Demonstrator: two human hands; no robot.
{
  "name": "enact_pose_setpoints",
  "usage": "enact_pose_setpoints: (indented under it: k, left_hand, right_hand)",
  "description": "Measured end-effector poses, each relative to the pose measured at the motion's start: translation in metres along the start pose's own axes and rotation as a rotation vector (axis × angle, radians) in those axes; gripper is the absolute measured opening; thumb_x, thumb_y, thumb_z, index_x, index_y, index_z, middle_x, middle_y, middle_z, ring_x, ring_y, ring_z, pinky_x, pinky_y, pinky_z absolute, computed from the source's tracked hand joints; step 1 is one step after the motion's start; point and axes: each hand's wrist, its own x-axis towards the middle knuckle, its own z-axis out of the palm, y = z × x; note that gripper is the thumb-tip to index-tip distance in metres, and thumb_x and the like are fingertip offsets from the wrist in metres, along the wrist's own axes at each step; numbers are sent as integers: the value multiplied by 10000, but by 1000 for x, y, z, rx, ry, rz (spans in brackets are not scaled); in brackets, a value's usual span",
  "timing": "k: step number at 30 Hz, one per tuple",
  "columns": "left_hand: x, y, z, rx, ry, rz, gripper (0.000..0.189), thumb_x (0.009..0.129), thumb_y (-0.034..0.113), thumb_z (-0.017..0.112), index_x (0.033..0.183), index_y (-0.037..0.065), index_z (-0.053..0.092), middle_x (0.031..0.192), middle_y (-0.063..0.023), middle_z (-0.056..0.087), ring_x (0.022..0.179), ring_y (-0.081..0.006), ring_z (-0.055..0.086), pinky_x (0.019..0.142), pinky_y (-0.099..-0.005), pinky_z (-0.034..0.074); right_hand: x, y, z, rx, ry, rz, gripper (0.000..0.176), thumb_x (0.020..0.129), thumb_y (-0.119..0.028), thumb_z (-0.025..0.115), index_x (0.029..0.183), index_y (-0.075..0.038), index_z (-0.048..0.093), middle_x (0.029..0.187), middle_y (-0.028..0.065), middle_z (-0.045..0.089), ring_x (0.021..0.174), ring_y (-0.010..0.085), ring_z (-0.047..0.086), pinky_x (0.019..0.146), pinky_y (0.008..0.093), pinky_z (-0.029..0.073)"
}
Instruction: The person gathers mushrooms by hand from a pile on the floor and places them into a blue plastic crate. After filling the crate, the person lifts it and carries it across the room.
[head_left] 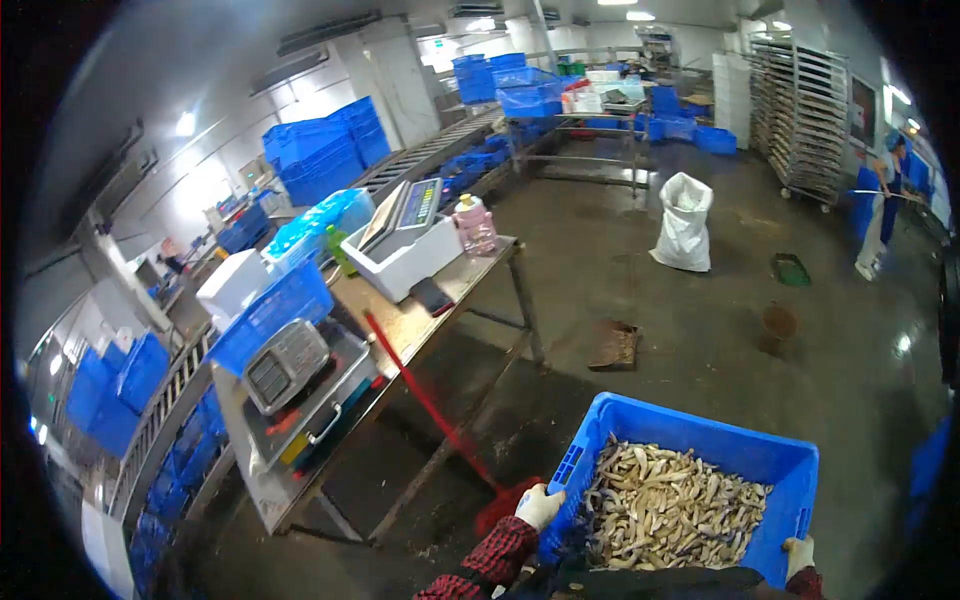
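A blue plastic crate point(715, 437) is held in front of my body, low in the view. It carries a heap of small, pale brown, curved pieces point(670, 505); their exact kind is too small to tell. My left hand point(540, 507), in a white glove with a red-and-black checked sleeve, grips the crate's left side by the slotted handle. On the opposite side, my right hand point(798, 557), gloved too, is wrapped around the right wall. Part of the right hand is cut off by the crate and my sleeve.
To the left stands a metal table point(475, 275) with a digital scale point(287, 367), a white box point(405, 262) and a pink bottle point(474, 225). A red-handled broom point(430, 400) leans there. On the wet floor are a dustpan point(614, 346), a white sack point(684, 222) and a green tray point(790, 269). A person point(882, 205) stands far right.
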Motion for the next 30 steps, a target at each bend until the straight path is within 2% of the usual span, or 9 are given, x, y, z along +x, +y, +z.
enact_pose_setpoints:
  k: [2, 5, 7, 8, 12, 16, 18, 24, 30]
  left_hand:
    - [26, 6, -7, 37, -45, 52, 595, 775, 439, 611, 1156, -18, 620, 1059, -236, 666, 1010, -329, 649, 882, -399, 492]
    - [75, 43, -27, 65, -72, 175, 566, 788, 387, 622, 1147, -50, 593, 1076, -246, 655, 1010, -337, 642, 870, -397, 493]
    - [103, 83, -39, 86, 0, 280, 530, 793, 371, 608, 1093, -66, 601, 1006, -257, 661, 955, -350, 653, 827, -410, 505]
    - [119, 100, -42, 91, 42, 358, 521, 797, 367, 604, 1080, -70, 601, 979, -255, 665, 930, -347, 659, 808, -411, 510]
    - [160, 184, -51, 28, -42, 481, 483, 799, 366, 602, 1000, -73, 618, 969, -274, 654, 955, -388, 639, 837, -442, 488]
    - [209, 232, -29, 94, -92, 534, 472, 813, 369, 592, 1021, -53, 623, 987, -260, 656, 962, -383, 637, 841, -436, 489]
    - [236, 251, -6, 177, -119, 565, 464, 836, 343, 625, 1073, -56, 607, 1016, -229, 667, 935, -329, 658, 807, -402, 507]
    - [289, 357, 26, 212, -185, 494, 526, 823, 340, 625, 1139, -77, 567, 1031, -255, 655, 989, -341, 643, 855, -408, 492]
    - [377, 391, 73, 350, -186, 467, 399, 800, 237, 535, 1097, -26, 581, 1065, -304, 622, 1055, -445, 584, 909, -480, 452]
  right_hand:
    - [-37, -29, 23, 73, 89, 64, 478, 639, 23, 552, 1113, 78, 526, 884, 160, 633, 715, 264, 594, 664, 387, 505]
    - [-58, -78, 56, -122, 113, -61, 460, 659, 4, 534, 1113, 75, 524, 892, 156, 628, 704, 248, 585, 649, 377, 499]
    - [-63, -89, 68, 145, 89, -66, 452, 666, -10, 524, 1111, 70, 532, 885, 153, 623, 695, 236, 576, 641, 375, 493]
    - [-49, -80, 65, 72, 129, -70, 398, 642, 8, 518, 1038, 7, 553, 811, 109, 584, 658, 239, 532, 635, 384, 490]
    - [-49, -102, 93, 243, 316, -63, 355, 678, -17, 539, 1031, 2, 565, 823, 110, 590, 657, 225, 542, 629, 385, 488]
    - [-4, -73, 96, 362, 268, 23, 431, 656, 18, 541, 1087, 21, 552, 858, 134, 606, 714, 255, 569, 640, 416, 493]
    - [26, -68, 97, 306, 385, 76, 401, 668, 18, 541, 1069, 15, 557, 816, 117, 593, 677, 258, 559, 619, 409, 486]
    - [145, -125, 106, 280, 360, 82, 420, 677, 21, 546, 1096, 21, 521, 815, 111, 575, 670, 252, 543, 624, 395, 476]
    - [255, -138, 107, 221, 323, 46, 448, 655, -3, 566, 1099, 27, 516, 818, 105, 580, 700, 240, 549, 631, 382, 474]
